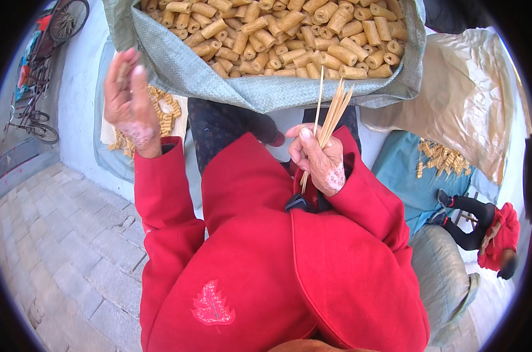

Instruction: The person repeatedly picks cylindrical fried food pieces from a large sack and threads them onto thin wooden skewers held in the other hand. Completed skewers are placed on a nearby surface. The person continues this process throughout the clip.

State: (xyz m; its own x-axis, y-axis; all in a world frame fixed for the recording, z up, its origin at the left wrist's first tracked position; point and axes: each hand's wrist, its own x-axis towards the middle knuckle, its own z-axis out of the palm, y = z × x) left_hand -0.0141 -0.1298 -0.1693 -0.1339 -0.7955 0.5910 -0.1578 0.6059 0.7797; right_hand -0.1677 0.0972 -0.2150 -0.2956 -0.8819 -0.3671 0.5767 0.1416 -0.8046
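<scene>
My right hand (pixel 319 158) holds a bunch of thin bamboo skewers (pixel 334 112), their tips pointing away from me. One skewer (pixel 319 99) stands apart from the bunch, by the thumb. Beyond the hands, an open woven plastic sack (pixel 248 97) is filled with short, hollow, tan food rolls (pixel 288 44). My left hand (pixel 131 108) is raised beside the sack's left edge, thumb apart from the fingers. Its fingertips are blurred, and I see nothing clearly held there.
Skewered pieces lie at the left (pixel 167 110) and on a blue-green sheet (pixel 393 176) at the right. Crumpled plastic sheeting (pixel 464 88) hangs nearby. A full sack (pixel 442 268) stands near a seated person (pixel 490 233). Tricycles (pixel 39 119) stand far left beside paving (pixel 81 246).
</scene>
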